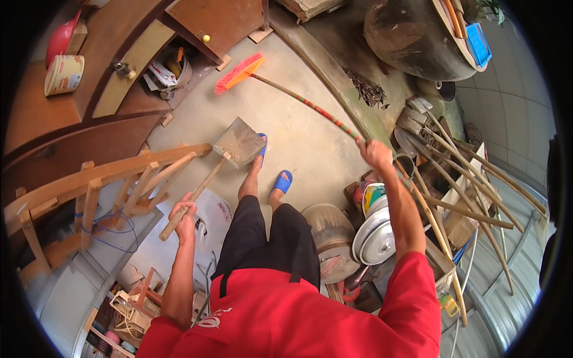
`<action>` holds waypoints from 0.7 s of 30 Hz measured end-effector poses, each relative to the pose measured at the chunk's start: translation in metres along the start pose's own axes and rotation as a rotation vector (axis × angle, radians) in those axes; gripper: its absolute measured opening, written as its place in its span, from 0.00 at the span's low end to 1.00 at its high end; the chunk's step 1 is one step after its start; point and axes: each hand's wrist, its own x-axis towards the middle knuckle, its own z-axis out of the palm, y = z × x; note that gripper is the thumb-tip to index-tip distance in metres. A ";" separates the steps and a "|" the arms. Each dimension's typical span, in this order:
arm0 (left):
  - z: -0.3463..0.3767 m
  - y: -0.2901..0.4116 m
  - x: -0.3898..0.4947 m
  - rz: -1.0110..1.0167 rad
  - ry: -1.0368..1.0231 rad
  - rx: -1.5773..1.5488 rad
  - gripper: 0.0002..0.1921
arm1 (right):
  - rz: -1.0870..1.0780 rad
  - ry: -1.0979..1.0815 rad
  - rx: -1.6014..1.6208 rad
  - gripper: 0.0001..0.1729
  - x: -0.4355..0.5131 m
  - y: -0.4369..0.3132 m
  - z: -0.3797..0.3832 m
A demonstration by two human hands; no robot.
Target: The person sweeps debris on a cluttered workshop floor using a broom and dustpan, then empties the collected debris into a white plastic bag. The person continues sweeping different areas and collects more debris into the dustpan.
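Observation:
My left hand [183,215] grips the wooden handle of a dustpan [240,142], whose square metal pan is beside my slippered foot and close to the end of a wooden frame. My right hand [377,154] is closed around the striped handle of a broom [244,74]. The broom has an orange head with pink-red bristles and reaches out to the far part of the concrete floor, near the cabinet. Blue slippers [282,182] are on my feet, between the two tools.
Brown wooden cabinets [215,27] stand at the upper left, above a wooden ladder-like frame [112,174]. A raised concrete edge [322,67] runs along the right of the floor. Shovels and long poles [470,179] lean at the right, near a lidded metal pot [378,244] and a large dark vat [412,40].

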 end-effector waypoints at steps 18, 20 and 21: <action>0.048 0.054 0.113 0.019 -0.077 -0.041 0.11 | 0.028 0.232 -0.172 0.32 0.121 -0.022 -0.169; 0.056 0.056 0.122 0.026 -0.094 -0.008 0.12 | 0.026 0.227 -0.149 0.33 0.142 -0.029 -0.176; 0.057 0.053 0.124 0.032 -0.104 0.012 0.12 | 0.061 0.161 -0.089 0.34 0.150 -0.031 -0.173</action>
